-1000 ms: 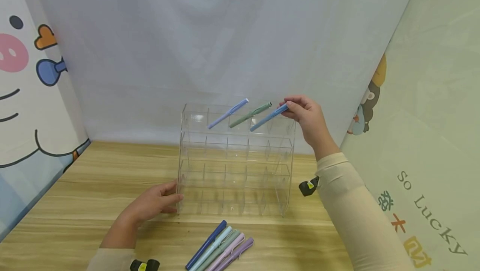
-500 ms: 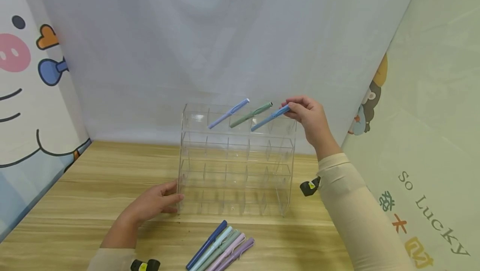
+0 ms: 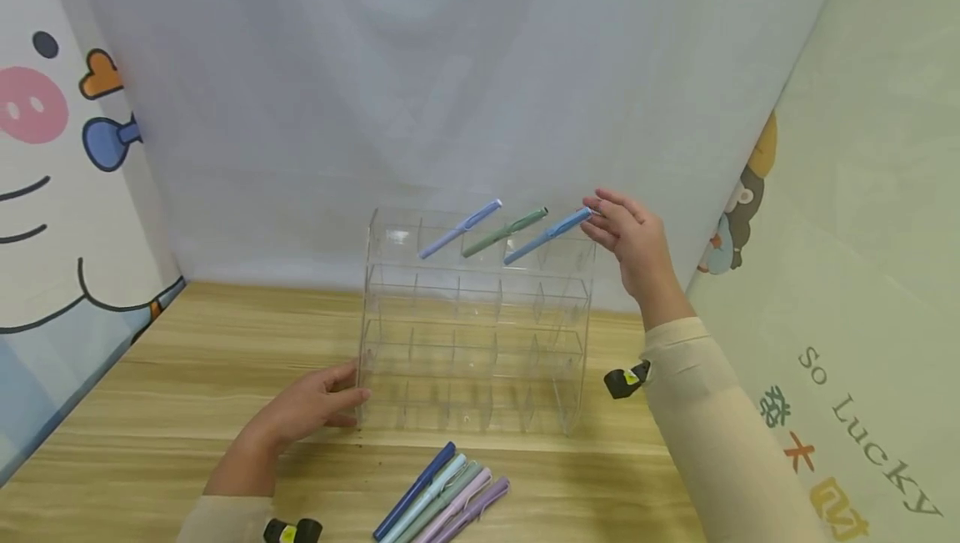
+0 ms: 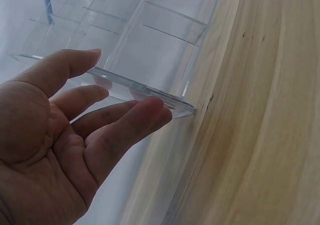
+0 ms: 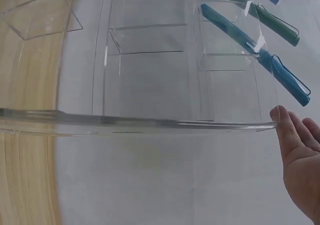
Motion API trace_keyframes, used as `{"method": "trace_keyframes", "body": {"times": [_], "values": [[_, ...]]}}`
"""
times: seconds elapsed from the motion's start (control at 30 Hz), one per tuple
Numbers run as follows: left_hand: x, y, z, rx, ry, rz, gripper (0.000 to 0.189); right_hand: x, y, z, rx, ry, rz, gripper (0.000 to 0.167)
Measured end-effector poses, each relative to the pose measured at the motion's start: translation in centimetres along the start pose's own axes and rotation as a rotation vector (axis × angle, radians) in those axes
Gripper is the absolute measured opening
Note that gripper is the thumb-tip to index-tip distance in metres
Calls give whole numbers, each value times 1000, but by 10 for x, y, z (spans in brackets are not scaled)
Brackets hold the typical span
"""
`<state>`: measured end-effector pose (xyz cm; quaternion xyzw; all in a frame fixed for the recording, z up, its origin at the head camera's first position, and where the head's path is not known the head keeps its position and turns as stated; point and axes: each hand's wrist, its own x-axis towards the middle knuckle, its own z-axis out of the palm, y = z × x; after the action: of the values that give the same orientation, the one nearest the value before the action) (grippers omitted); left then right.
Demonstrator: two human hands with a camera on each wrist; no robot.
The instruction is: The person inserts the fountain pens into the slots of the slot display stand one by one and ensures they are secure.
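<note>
A clear acrylic pen rack [image 3: 472, 343] with stepped tiers stands on the table. In its top tier lean three capped pens: a periwinkle pen [image 3: 461, 228], a green pen [image 3: 506, 232] and a blue pen [image 3: 547, 235] rightmost of them. My right hand [image 3: 633, 243] is beside the blue pen's upper end, fingers spread and extended; the right wrist view shows a gap between the hand [image 5: 302, 155] and the blue pen [image 5: 257, 52]. My left hand [image 3: 307, 409] rests against the rack's lower left side, its fingers [image 4: 145, 112] loosely bent along the side panel.
On the wooden table [image 3: 225, 343], in front of the rack, several capped pens lie side by side, from a dark blue pen [image 3: 415, 490] to a purple pen [image 3: 472, 511]. A white cloth [image 3: 450, 67] hangs behind. Printed cloths flank both sides.
My right hand has let go of the blue pen, opened its fingers and moved slightly right. The blue pen stays leaning in the rack. My left hand keeps its place.
</note>
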<state>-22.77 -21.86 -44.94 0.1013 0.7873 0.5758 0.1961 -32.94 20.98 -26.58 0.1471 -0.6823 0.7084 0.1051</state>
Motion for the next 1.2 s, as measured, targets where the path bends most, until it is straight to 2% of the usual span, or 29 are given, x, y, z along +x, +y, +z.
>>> {"method": "trace_keyframes", "body": {"times": [0.07, 0.17, 0.33, 0.43, 0.6, 0.73, 0.97, 1.1, 1.2], "values": [[0, 0, 0, -7, -4, 1, 80, -6, 1, -5, 60, 38, -7, 49], [1, -1, 0, -21, -7, 6, 80, -20, 4, -13, 148, 94, -59, 48], [3, -1, 1, -28, -12, 9, 80, -55, 13, -25, 246, 161, -157, 45], [3, -1, 1, -22, -3, 4, 79, -76, 20, -27, 240, 160, -176, 42], [3, -1, 1, -25, 4, 0, 77, -109, 31, -27, 156, 143, -183, 42], [3, -1, 0, -22, -1, 2, 79, -126, 40, -30, 95, 54, -218, 42], [3, -1, 1, -20, -5, -12, 80, -141, 58, -32, 43, -187, -376, 36], [3, -2, 1, -3, -2, -26, 81, -145, 61, -29, -21, -276, -371, 32], [3, -2, -1, 8, -5, -27, 82, -149, 61, -22, -62, -346, -335, 30]]}}
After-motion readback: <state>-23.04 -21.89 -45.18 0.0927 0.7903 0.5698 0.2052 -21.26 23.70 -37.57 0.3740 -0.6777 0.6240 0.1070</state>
